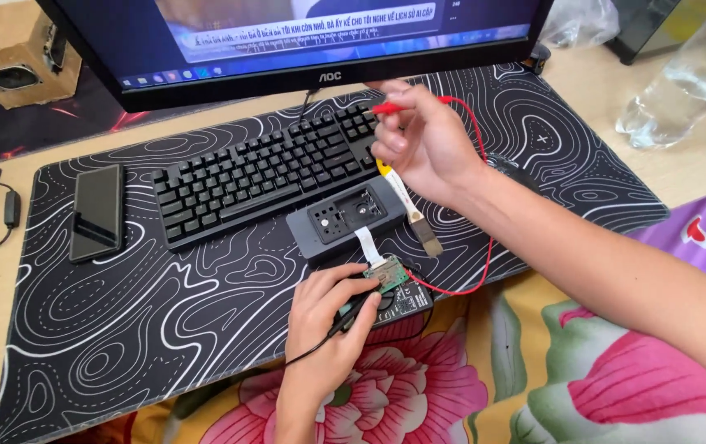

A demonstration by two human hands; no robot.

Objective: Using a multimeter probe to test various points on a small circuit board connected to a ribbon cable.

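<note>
My left hand (326, 316) grips a thin black probe (353, 312) with a black wire, its tip against a small green circuit board (388, 275) at the mat's front edge. A white ribbon cable (367, 244) joins the board to a grey device case (344, 219) lying open behind it. My right hand (418, 140) is raised over the keyboard's right end, pinching a red probe (390, 108). Its red wire (484, 247) loops down to the board. A yellow-handled flat tool (410, 210) sticks out below that hand.
A black keyboard (262, 173) and a dark phone (96, 211) lie on the black patterned desk mat (122, 312). A monitor (303, 37) stands behind. A wooden speaker (11, 53) is far left, a plastic bottle (682, 82) far right. Floral cloth (493, 386) covers the front.
</note>
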